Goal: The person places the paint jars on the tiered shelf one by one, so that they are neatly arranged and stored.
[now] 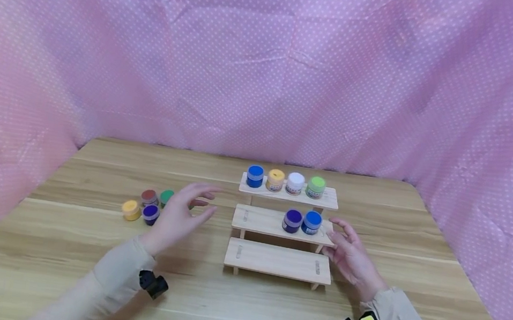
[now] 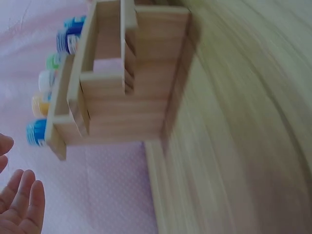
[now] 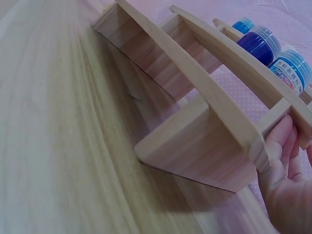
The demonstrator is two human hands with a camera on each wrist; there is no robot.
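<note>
A three-tier wooden stand (image 1: 279, 260) stands on the table, its steps rising toward the back. My right hand (image 1: 353, 256) grips the right end of its middle step; in the right wrist view the fingers (image 3: 280, 136) curl at the plank's end. On that step a purple paint jar (image 1: 292, 221) and a blue paint jar (image 1: 311, 223) stand side by side near my right hand. My left hand (image 1: 181, 217) holds nothing, its fingers spread and slightly bent, between the stand and the loose jars. In the left wrist view its fingertips (image 2: 29, 195) show at the lower left.
The top step carries a blue jar (image 1: 255, 176), a yellow jar (image 1: 275, 181), a white jar (image 1: 295, 184) and a light green jar (image 1: 316, 188). Left on the table are another yellow jar (image 1: 131, 210), a brown-red jar (image 1: 149, 198), a purple jar (image 1: 150, 214) and a green jar (image 1: 166, 197). A pink dotted curtain (image 1: 267, 75) hangs behind.
</note>
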